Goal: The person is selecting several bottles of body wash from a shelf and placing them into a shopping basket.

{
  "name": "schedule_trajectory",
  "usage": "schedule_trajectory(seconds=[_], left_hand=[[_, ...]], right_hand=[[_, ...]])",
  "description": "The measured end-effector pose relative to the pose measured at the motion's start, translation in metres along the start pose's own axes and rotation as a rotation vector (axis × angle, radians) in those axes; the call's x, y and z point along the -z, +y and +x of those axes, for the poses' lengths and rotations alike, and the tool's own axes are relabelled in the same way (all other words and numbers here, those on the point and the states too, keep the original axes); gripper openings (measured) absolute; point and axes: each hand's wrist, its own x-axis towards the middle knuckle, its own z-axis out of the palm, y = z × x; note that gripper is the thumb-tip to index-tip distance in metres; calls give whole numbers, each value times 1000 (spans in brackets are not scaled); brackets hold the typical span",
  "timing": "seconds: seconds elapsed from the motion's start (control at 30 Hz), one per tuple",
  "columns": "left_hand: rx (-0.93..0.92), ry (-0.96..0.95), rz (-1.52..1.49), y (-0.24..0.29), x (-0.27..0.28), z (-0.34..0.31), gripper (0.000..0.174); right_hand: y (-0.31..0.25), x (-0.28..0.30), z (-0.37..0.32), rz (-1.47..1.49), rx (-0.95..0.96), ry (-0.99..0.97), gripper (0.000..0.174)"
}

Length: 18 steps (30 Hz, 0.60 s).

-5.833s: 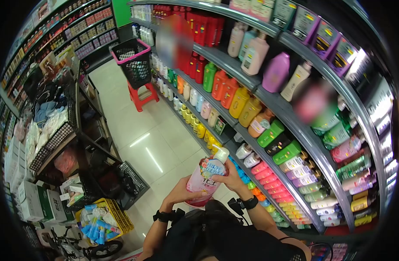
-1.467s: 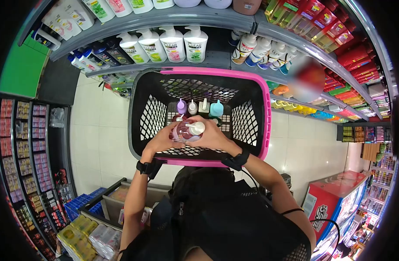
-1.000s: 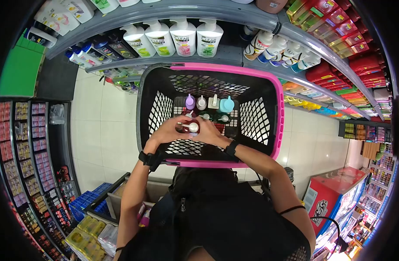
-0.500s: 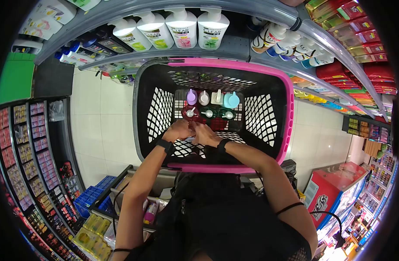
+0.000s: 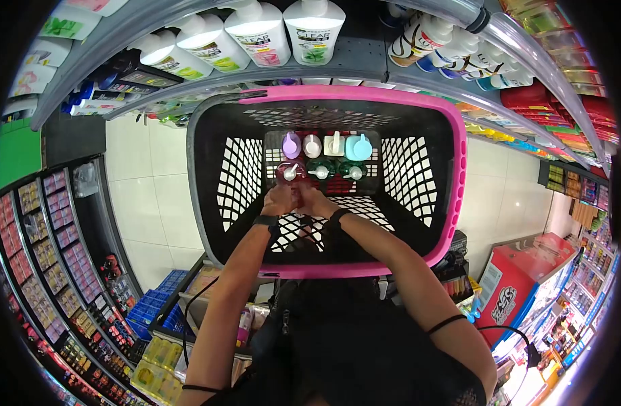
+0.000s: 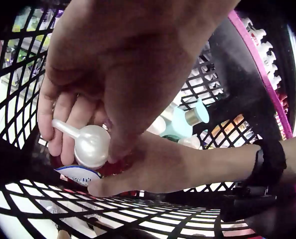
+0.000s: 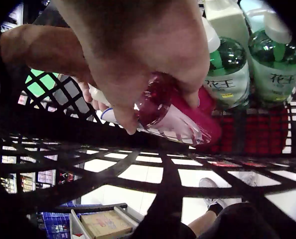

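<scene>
Both my hands are down in the black basket (image 5: 452, 196), gripping a pink pump bottle (image 7: 178, 124) between them. In the right wrist view it leans over, its clear shoulder and pale label showing. My left hand (image 5: 279, 201) curls its fingers round the top, beside the white pump head (image 6: 92, 145). My right hand (image 5: 316, 203) holds the bottle's body from the other side. Just beyond stand a dark pink pump bottle (image 5: 291, 173) and two green pump bottles (image 7: 227, 69). Behind those is a row with purple (image 5: 291, 145), whitish, cream and light blue (image 5: 358, 147) pump tops.
A pink rim (image 5: 364, 97) edges the basket. Shelves of white shampoo bottles (image 5: 314, 34) rise right behind it. Shelving (image 5: 53, 250) runs along the left. A red freezer (image 5: 527, 260) stands at the right, and blue crates (image 5: 158, 301) at lower left.
The pink bottle has come from beside the shelves into the basket, lowered between both hands. Over the last second the hands have sunk and drawn slightly nearer the body, uncovering the front row of bottles.
</scene>
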Motion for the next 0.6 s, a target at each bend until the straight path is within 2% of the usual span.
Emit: schedule_trajectory(seconds=[0.07,0.1,0.13,0.17,0.2,0.27,0.33,0.4,0.47,0.6], left_hand=[[3,17,-49,-5,-5,4,39],[-7,-10,-24,-10,-8,8,48],[-18,-38,2,-14,-11,12,57],[-17,-41,2,-16,-16,15,57],[-1,1,23,-19,-20,17,56],[15,40,44,-24,-27,21,55],[7,102,71,-27,-30,26,51],[0,103,70,-30,-33,30,52],[-6,104,69,-33,-36,33,53],[56,71,55,-26,-29,33,62]], right_hand=[[1,-4,2,50,-46,1,82],[-1,-5,5,52,-48,0,82],[-3,-6,9,-9,-221,-83,82],[-5,-6,11,-71,-393,-167,83],[-6,-4,12,-69,-394,-169,83],[-9,1,12,-59,-360,-153,70],[2,-4,22,-44,-371,-163,69],[8,-5,27,-29,-383,-174,68],[10,-2,26,37,-304,-165,60],[15,-3,29,37,-255,-141,55]])
